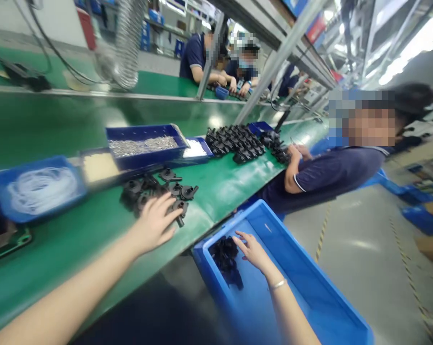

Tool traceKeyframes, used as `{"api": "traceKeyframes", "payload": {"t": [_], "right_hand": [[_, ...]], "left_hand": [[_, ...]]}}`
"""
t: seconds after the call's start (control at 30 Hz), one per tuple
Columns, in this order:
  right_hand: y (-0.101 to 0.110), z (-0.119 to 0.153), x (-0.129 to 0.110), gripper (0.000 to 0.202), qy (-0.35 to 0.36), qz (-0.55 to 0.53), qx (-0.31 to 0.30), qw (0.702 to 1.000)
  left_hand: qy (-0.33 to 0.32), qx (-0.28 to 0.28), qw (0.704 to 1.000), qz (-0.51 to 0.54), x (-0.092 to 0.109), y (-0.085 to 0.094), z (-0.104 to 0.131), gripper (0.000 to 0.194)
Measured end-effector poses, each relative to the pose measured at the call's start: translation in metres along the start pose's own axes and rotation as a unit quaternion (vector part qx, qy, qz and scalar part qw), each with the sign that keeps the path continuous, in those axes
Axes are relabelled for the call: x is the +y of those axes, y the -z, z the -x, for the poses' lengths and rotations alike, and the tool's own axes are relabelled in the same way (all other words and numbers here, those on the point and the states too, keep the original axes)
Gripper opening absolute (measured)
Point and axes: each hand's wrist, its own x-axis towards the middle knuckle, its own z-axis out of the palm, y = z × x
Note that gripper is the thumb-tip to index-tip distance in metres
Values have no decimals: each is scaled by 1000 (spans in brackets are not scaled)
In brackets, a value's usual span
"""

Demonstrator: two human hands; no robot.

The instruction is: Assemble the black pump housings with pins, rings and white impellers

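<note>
My left hand (158, 218), fingers spread, rests on a cluster of black plastic parts (187, 191) on the green bench. These parts have round bodies with short tube stubs. My right hand (250, 249), with a band on its wrist, is inside a large blue bin (295, 268) below the bench edge. Its fingers are apart and slightly bent, beside a heap of black parts (223, 258) in the bin's far left corner. Nothing shows in its grasp.
Along the bench stand a blue tray of white tubing rings (41, 189), a tray of small metal pieces (144, 146) and a bin with pale yellow contents (100, 167). More black parts (234, 141) are massed farther along. A co-worker (331, 172) works at right; others sit across.
</note>
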Motion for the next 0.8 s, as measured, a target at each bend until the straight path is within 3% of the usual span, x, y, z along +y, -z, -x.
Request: {"api": "traceKeyframes", "payload": {"t": [0.1,0.2,0.33,0.43,0.5,0.57,0.63,0.7,0.8], "right_hand": [[22,-19,-36,58,119,45,87,988],[33,-46,-84,45,221,71,132,964],[24,-101,-156,30,330,118,123,929],[14,-156,-207,24,363,155,123,911],[9,-193,-238,21,362,175,130,906],[3,-225,-263,23,353,192,129,906],[-7,-249,-282,27,344,204,119,909],[-20,-263,-292,29,336,211,110,911],[-37,-274,-292,32,328,207,117,915]], "left_hand": [[5,7,1000,19,2,3,1,48],[9,14,999,40,4,1,4,49],[9,65,996,55,7,4,6,51],[44,158,984,65,0,25,0,41],[121,246,959,77,-16,50,-6,28],[232,320,913,99,-42,77,-14,21],[322,351,870,125,-72,97,-22,26],[362,352,852,141,-100,104,-32,35],[384,325,847,173,-128,95,-50,47]]}}
